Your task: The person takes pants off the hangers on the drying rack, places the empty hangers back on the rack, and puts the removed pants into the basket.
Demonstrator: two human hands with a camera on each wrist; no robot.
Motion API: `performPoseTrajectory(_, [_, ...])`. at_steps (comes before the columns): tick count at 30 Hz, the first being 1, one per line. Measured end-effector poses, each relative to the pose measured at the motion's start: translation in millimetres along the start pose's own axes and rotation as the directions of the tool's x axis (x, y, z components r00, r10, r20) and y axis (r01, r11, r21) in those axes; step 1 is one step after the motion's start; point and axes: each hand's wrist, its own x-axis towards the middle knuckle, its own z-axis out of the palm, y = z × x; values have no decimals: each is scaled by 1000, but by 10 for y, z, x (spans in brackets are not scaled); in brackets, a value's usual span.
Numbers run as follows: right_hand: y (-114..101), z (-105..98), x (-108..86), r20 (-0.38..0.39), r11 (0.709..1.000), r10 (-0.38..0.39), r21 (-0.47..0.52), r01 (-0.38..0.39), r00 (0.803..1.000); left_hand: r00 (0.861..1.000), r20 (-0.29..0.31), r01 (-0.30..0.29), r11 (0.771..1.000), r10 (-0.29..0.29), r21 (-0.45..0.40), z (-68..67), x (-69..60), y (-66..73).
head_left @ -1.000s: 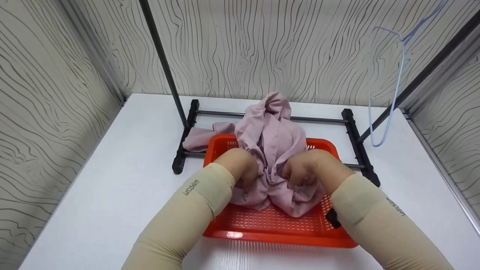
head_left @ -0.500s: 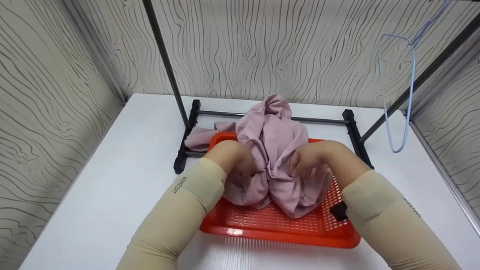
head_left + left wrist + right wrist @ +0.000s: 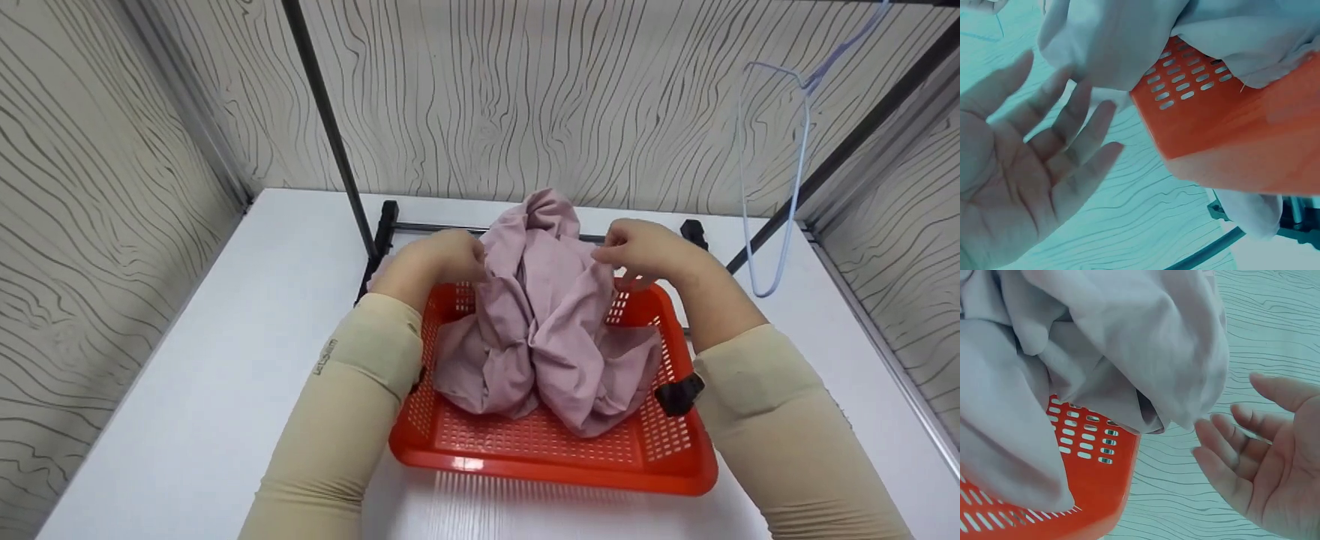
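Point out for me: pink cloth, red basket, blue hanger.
pink cloth (image 3: 559,292): head view, middle folds
red basket (image 3: 555,476): head view, near rim
blue hanger (image 3: 808,83): head view, joint below the hook

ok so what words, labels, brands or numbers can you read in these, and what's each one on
"LetsSlim", on the cuff of the left sleeve; small and soft, so the reading is likely rather than certain.
Right sleeve: a faint dark trace at its outer edge, too slanted and small to read.
Pink cloth and red basket: no text I can see.
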Motion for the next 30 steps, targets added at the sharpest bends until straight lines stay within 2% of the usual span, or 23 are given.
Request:
performPoseTrajectory(2, [10, 2, 17, -24, 998, 39, 50, -38, 999, 995, -92, 18, 999, -22, -51, -8, 21, -25])
performPoseTrajectory(4, [24, 8, 41, -34, 994, 67, 85, -64, 997, 984, -172, 33, 996, -47, -85, -4, 56, -44])
performPoseTrajectory(7, [59, 35, 87, -41, 986, 101, 135, -95, 994, 967, -239, 51, 989, -84, -141, 29, 122, -67])
performPoseTrajectory(10, [101, 85, 140, -24, 974, 105, 203, -98, 994, 962, -244, 67, 975, -119, -211, 89, 181, -71])
performPoseTrajectory(12, [126, 131, 166, -11, 973, 96, 211, -91, 995, 963, -234, 76, 967, -135, -244, 143, 217, -64])
performPoseTrajectory(14, [149, 180, 188, -4, 980, 77, 187, -75, 997, 963, -230, 81, 967, -138, -242, 198, 251, -53])
performPoseTrajectory(16, [166, 227, 207, -9, 989, 64, 134, -62, 998, 966, -230, 65, 969, -121, -239, 254, 288, -41])
performPoseTrajectory(21, [175, 338, 276, 14, 991, 46, 123, -47, 999, 967, -247, 6, 978, -59, -210, 367, 360, -18])
performPoseTrajectory(23, [177, 375, 310, 4, 996, 17, 84, -17, 1000, 967, -250, 0, 981, -49, -192, 396, 373, -7])
performPoseTrajectory(25, [185, 405, 341, -23, 1000, -25, 1, 25, 999, 967, -252, -4, 984, -41, -176, 421, 385, 3])
performPoseTrajectory(28, [206, 440, 373, -68, 990, -84, -116, 75, 994, 967, -254, -16, 988, -23, -154, 456, 406, 19])
performPoseTrajectory(30, [227, 461, 390, -86, 983, -114, -155, 100, 990, 966, -257, -25, 992, -9, -127, 481, 426, 27])
